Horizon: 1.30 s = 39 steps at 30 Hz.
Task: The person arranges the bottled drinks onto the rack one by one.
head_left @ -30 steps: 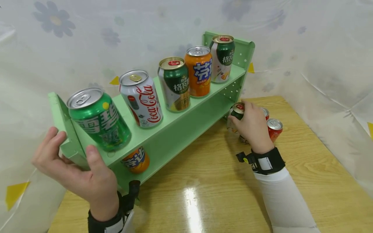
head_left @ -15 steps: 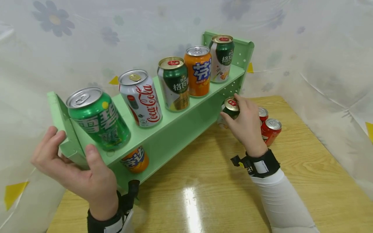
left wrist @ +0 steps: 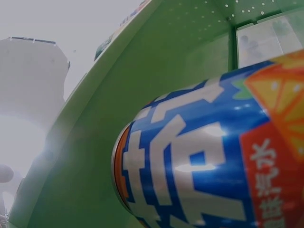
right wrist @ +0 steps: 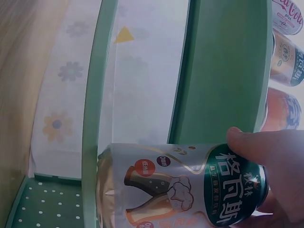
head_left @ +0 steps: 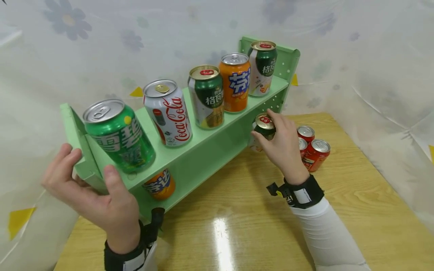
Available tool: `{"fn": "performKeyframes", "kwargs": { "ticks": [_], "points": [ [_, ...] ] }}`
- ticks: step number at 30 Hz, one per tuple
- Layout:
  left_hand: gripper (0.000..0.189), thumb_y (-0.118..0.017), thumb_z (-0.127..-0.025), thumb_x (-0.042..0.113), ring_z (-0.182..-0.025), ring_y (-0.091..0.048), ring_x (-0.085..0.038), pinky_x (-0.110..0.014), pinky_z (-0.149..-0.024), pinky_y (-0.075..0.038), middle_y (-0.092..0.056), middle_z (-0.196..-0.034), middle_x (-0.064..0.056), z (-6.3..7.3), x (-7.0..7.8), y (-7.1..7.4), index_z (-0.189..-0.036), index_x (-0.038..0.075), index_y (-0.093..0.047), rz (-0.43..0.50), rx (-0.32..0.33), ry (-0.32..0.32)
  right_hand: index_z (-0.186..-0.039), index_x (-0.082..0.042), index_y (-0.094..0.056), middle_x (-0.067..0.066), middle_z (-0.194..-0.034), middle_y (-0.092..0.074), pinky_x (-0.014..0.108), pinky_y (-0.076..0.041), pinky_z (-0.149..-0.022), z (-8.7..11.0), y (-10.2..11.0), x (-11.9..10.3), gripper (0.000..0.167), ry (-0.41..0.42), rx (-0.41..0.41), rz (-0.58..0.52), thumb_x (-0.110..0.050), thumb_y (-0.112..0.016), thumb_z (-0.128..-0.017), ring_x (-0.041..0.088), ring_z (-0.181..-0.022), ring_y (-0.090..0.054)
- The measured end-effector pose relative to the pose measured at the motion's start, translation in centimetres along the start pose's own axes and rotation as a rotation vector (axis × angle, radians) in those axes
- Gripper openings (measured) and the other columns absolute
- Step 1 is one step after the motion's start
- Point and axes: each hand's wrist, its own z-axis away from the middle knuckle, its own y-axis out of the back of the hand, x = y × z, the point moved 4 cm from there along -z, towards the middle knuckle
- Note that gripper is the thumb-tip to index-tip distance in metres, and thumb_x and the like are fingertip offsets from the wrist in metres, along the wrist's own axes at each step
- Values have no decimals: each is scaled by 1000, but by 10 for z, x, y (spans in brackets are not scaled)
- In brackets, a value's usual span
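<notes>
In the head view, a green two-tier shelf rack [head_left: 203, 150] stands at an angle across the wooden table. My left hand [head_left: 98, 203] holds its left end, thumb at the front and fingers around the side panel. My right hand [head_left: 285, 150] grips a green-and-white can [head_left: 265, 127] near its top, at the right part of the lower tier. The right wrist view shows this can's [right wrist: 161, 185] base at the lower board's edge; whether it touches is unclear. An orange soda can [head_left: 162, 185] stands at the lower tier's left, close up in the left wrist view.
Along the upper tier stand a green can [head_left: 120, 139], a white Coca-Cola can [head_left: 169, 116], a green-and-gold can [head_left: 207, 99], an orange can [head_left: 235, 84] and another green-and-white can [head_left: 262, 69]. Red cans [head_left: 315, 156] are grouped on the table [head_left: 366, 203] at right.
My right hand has carried the green-and-white can left, away from the red cans and to the lower tier. My left hand stays on the rack's end.
</notes>
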Motion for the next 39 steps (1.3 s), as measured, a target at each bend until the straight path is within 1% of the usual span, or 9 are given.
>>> {"fn": "performKeyframes", "kwargs": {
  "ticks": [6, 9, 14, 17, 25, 30, 32, 36, 39],
  "points": [
    [38, -56, -75, 12, -128, -42, -33, -37, -111, -40, -49, -123, -19, 0, -2, 2, -106, -9, -54, -12, 0, 4, -146, 2, -53, 24, -137, -62, 56, -36, -109, -4, -8, -6, 73, 44, 9, -32, -23, -84, -84, 43, -125, -55],
    [37, -55, -74, 10, -128, -42, -33, -37, -111, -40, -49, -124, -19, 0, -2, 3, -106, -10, -54, -10, 5, 4, -144, 3, -54, 24, -136, -62, 56, -37, -110, -7, -12, -11, 73, 55, 3, -43, -24, -85, -84, 43, -125, -56],
    [37, -55, -74, 10, -127, -42, -33, -38, -112, -38, -50, -122, -19, 0, -1, 4, -105, -10, -54, -13, 10, -1, -141, 5, -54, 25, -132, -63, 54, -40, -102, -10, -18, -18, 73, 39, -13, -47, -25, -86, -83, 42, -118, -55],
    [37, -56, -74, 11, -126, -43, -33, -38, -113, -37, -50, -121, -19, 0, -1, 3, -104, -10, -54, -11, 12, -5, -140, 5, -55, 24, -130, -63, 52, -42, -97, -11, -21, -21, 73, 28, -19, -49, -27, -86, -82, 41, -115, -55],
    [37, -55, -74, 11, -127, -43, -33, -39, -114, -36, -51, -121, -19, -1, -2, 3, -104, -10, -54, -16, 6, -7, -136, 3, -57, 21, -124, -65, 51, -42, -97, -15, -33, -27, 70, 34, -16, -73, -27, -87, -80, 39, -110, -56],
    [37, -54, -74, 10, -127, -44, -34, -38, -111, -39, -50, -122, -19, -1, -3, 3, -105, -10, -54, -17, 5, -3, -133, 0, -59, 19, -119, -67, 50, -41, -95, -18, -39, -30, 65, 40, -22, -82, -31, -85, -82, 36, -106, -56],
    [37, -54, -73, 10, -127, -44, -34, -38, -110, -40, -50, -123, -19, -1, -4, 2, -105, -10, -54, -13, 6, 1, -134, -1, -59, 19, -120, -67, 50, -41, -95, -20, -41, -32, 66, 42, -24, -88, -32, -85, -82, 36, -106, -57],
    [37, -54, -73, 10, -127, -44, -33, -38, -111, -38, -51, -123, -19, -1, -4, 1, -104, -10, -54, -14, 2, -3, -136, -1, -58, 19, -124, -68, 50, -41, -96, -21, -45, -33, 70, 41, -21, -97, -33, -87, -81, 36, -107, -57],
    [37, -55, -73, 11, -126, -44, -33, -39, -112, -38, -51, -122, -19, -1, -4, 1, -105, -10, -54, -19, -3, -6, -136, -2, -58, 19, -125, -68, 50, -41, -96, -22, -47, -34, 72, 38, -16, -115, -30, -89, -78, 36, -108, -57]
  ]
}}
